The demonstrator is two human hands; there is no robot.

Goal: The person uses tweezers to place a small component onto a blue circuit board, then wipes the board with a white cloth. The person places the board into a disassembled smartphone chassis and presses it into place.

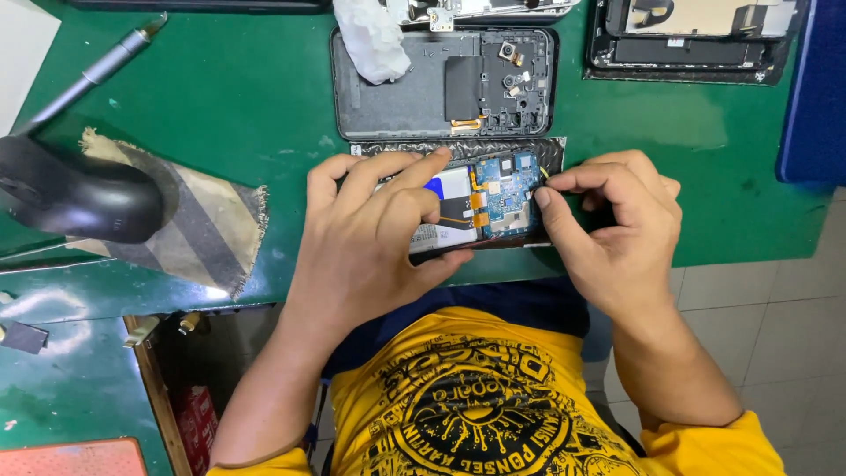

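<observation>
Opened phone in both hands, its back cover already off and lying on the mat.

The left hand (374, 234) is curling around the opened phone (480, 201) at the near edge of the green mat (264, 97), fingers spread over the battery side and pressing it steady, while the right hand (617, 220) is pinching thumb and forefinger tight at the phone's right edge, beside the blue circuit board (508, 189); what it is pinching is too small to make out. The dark back cover (414, 88) is lying just beyond, inner face up, with a white crumpled tissue (372, 40) on it. Judging from this, the strip-down looks well begun but the board is still seated. A grey tool (92, 75) is lying well to the left, near a black mouse (75, 194) on a frayed cloth (207, 225).
</observation>
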